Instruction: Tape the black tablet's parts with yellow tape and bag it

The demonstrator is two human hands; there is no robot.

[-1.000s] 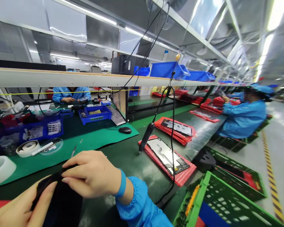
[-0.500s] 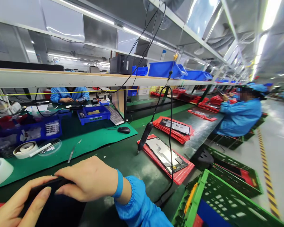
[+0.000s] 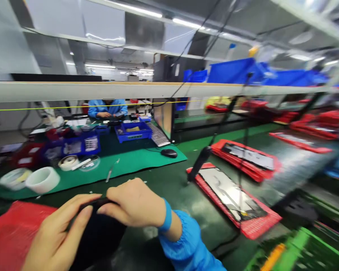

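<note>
Both hands clamp a black flat part (image 3: 100, 229) at the near edge of the worktop (image 3: 169, 188): left hand (image 3: 55, 241) fingers closed on its left side, right hand (image 3: 135, 205) fingers pinching its top edge. Red foam sheet (image 3: 14, 233) lies just left of it. Red tray (image 3: 251, 226) to the right holds a panel (image 3: 231, 194). Farther back, a blue bin (image 3: 134, 131) holds small parts, blurred. White tape roll (image 3: 42, 180) sits on the green mat (image 3: 130, 165).
</note>
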